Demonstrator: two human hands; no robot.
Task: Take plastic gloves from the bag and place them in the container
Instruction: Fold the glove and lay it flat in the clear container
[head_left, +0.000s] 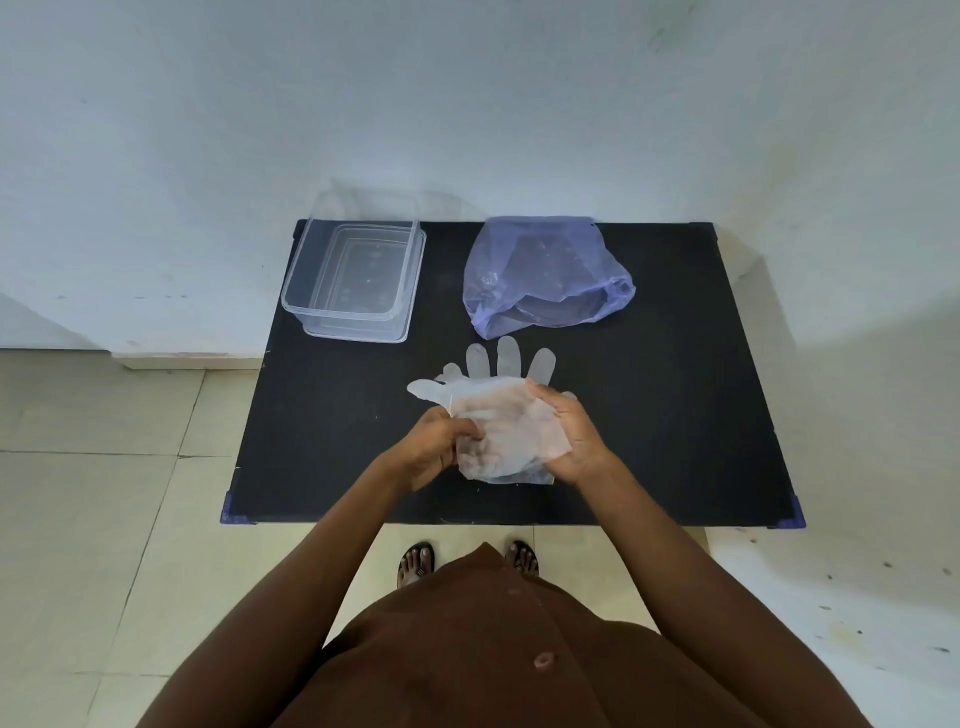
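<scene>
Over the black table (675, 415), left hand (436, 441) and right hand (571, 436) pinch translucent gloves (504, 415).

I stand in what looks like a plain room of a home: a bare pale-blue painted wall (467, 93) at twelve o'clock, beige floor tiles (93, 519) underfoot, and a small black table (675, 415) pushed against that wall.

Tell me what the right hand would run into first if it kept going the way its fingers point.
Probably the purple bag: the right hand, gripping the plastic gloves, points away and slightly left, towards the bag's mouth. Depth and height are unclear.
</scene>
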